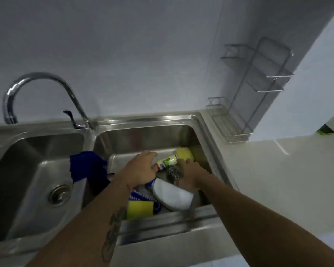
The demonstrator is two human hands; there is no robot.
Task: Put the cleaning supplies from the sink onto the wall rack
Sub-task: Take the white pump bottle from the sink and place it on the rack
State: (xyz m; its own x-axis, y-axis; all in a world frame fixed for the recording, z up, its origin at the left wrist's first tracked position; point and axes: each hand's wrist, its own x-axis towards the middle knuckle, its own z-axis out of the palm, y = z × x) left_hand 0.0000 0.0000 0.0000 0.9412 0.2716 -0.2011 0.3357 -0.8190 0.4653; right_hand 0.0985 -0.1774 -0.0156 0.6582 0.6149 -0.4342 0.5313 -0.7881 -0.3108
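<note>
Double stainless-steel sink (46,162), seen from above, with both bare forearms entering from the lower edge of the frame and reaching into the right-hand basin (143,137). The left hand (141,168), near frame centre, curls its fingers around the red-capped end of a small yellow-green plastic bottle with a printed label (167,161), which lies on its side along the far part of the basin floor. The right hand (189,174), just right of centre, rests with bent fingers against the same bottle's yellow end and over a grey steel-wool scouring pad (172,173); whether it grips either one cannot be told through the blur. Below the hands lies a white spray bottle with a blue trigger head (174,195), tilted on its side, and beside it, at the near wall of the basin, a yellow rectangular sponge (140,209) with a blue-and-white bristled brush (141,195) partly under the left wrist. A dark blue cloth (87,166) hangs over the divider between the two basins. A chrome gooseneck tap (41,83) arches at the upper left. The tiered wire wall rack (258,85) stands at the upper right, in the corner above the pale countertop (278,180), well apart from the supplies.
</note>
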